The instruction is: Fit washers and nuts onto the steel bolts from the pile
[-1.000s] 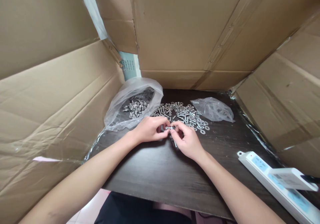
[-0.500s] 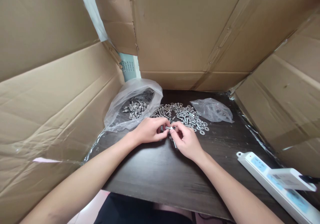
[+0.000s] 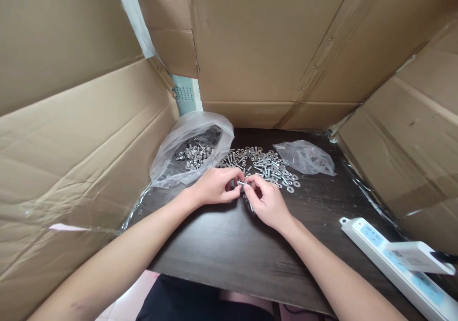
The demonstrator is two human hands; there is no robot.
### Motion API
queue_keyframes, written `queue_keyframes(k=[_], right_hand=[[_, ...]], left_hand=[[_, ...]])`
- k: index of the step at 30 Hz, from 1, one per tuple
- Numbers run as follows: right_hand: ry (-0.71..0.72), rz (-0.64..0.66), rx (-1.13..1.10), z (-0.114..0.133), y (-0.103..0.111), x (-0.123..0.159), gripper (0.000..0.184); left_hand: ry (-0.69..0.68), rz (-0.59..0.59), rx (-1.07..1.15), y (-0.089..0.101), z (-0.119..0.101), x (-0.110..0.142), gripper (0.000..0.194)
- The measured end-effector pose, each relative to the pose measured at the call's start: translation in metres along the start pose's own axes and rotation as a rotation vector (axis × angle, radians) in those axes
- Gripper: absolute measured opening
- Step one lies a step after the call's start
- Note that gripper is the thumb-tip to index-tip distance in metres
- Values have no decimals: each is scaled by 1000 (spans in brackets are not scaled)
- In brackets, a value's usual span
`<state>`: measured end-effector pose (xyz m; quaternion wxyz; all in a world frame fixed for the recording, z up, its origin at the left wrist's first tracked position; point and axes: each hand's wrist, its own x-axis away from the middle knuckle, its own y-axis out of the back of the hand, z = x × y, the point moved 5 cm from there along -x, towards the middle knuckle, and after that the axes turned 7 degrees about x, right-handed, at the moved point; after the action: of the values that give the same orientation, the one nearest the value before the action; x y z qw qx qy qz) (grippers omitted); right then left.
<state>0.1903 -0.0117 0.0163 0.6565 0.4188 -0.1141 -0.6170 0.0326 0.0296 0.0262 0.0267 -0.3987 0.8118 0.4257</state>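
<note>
A small silver bolt [image 3: 241, 182] lies sideways between my two hands. My left hand [image 3: 218, 186] pinches its left end with thumb and forefinger. The fingertips of my right hand [image 3: 266, 198] close on the other end, where a nut or washer may sit, too small to make out. Beneath the right fingers another bolt [image 3: 251, 206] shows in part on the table. Just beyond both hands spreads a loose pile of bolts, nuts and washers [image 3: 266, 164], partly hidden by my fingers.
A clear plastic bag [image 3: 162, 168] with assembled bolts stands open at the left. Another crumpled bag [image 3: 307, 156] lies right of the pile. A white power strip [image 3: 388, 264] with a plugged-in adapter runs along the right. Cardboard walls [image 3: 272, 39] enclose the dark table [image 3: 214, 249].
Both hands stay in nearly the same place, with the fingers shifting slightly around the bolt. The view has moved very little.
</note>
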Motion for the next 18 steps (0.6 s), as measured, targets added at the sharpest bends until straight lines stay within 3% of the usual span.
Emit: queue_keyframes(k=[18], right_hand=[[23,37,-74,2,1,-1,25]], left_hand=[[-71,-41,-17,1,-4,0,13]])
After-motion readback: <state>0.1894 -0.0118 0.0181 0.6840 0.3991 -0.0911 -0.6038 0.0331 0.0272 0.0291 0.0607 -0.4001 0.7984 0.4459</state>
